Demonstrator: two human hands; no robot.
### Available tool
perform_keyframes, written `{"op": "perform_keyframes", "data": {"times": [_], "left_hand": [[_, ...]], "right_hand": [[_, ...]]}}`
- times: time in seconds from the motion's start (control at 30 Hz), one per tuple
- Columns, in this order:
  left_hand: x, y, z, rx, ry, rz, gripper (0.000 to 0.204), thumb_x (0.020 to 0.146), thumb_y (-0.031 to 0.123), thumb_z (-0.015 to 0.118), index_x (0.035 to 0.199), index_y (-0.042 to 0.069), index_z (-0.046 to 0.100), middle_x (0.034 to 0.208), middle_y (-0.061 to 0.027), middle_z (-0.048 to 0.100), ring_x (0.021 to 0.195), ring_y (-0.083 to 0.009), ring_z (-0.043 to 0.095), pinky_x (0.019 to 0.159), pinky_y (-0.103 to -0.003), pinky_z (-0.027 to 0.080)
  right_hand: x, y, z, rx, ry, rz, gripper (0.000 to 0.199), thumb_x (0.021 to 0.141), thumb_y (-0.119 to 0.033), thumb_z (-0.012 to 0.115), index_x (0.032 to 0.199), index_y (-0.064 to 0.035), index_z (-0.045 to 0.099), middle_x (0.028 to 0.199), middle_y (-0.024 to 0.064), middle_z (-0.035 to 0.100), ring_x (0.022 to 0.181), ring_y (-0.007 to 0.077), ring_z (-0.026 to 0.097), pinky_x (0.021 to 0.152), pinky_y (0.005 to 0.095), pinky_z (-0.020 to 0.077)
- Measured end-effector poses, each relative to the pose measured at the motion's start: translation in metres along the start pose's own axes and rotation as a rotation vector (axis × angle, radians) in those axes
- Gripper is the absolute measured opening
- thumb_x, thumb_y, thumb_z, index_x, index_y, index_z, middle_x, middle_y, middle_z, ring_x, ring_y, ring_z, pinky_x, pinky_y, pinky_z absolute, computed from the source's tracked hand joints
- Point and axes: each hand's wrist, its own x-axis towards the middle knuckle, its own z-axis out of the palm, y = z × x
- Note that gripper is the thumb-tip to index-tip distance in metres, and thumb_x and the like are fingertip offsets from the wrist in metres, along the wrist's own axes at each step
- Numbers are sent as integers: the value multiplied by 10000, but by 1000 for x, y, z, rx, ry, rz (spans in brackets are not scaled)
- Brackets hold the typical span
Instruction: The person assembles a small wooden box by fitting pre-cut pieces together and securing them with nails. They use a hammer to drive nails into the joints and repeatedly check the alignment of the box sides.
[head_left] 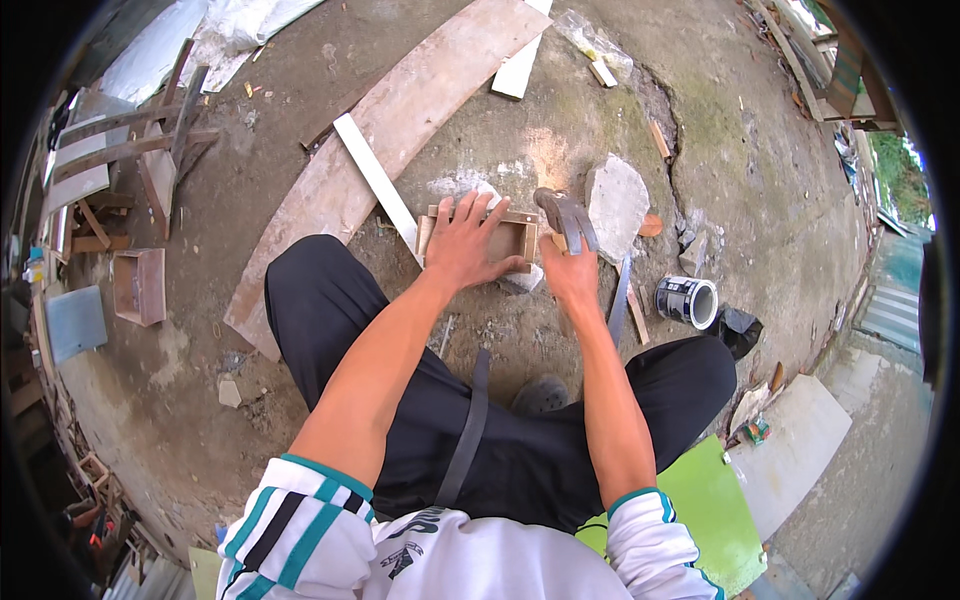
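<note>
While you are crouching over the dirt ground (760, 200), you are pinning a small wooden box frame (512, 240) and raising a claw hammer (566, 218) beside it.

Your left hand (462, 245) is lying flat and spread across the frame, seemingly pressing it down so it stays put, propped on a chunk of rubble (522, 281). Your right hand (568, 272) is clenching the hammer handle, head poised just beside the frame's right edge. A long plank (400, 110) and white strip (375, 182) are crowding the left; a flat stone (617, 205) and paint can (687, 300) are hemming the right, leaving open ground beyond the frame.
</note>
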Motion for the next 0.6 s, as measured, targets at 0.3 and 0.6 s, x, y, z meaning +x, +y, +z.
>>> {"op": "perform_keyframes", "data": {"times": [0.3, 0.6], "left_hand": [[-1, -3, 8, 37, 14, -4, 1078, 801, 847, 550, 1589, 147, 324, 1553, -102, 384, 1495, -259, 279, 1210, -540, 170], [-1, 1, -7, 154, -80, 53, 1339, 660, 945, 575, 1600, 51, 242, 1524, -171, 392, 1475, -290, 304, 1199, -560, 184]], "right_hand": [[13, 20, -12, -30, -308, 579, 321, 844, -257, 633, 920, 46, 706, 676, 218, 684, 574, 333, 698, 625, 456, 567], [-37, 106, -17, -592, -464, 590, 373, 856, -300, 661, 1129, -48, 692, 1132, 239, 716, 1109, 413, 670, 951, 505, 528]]}}
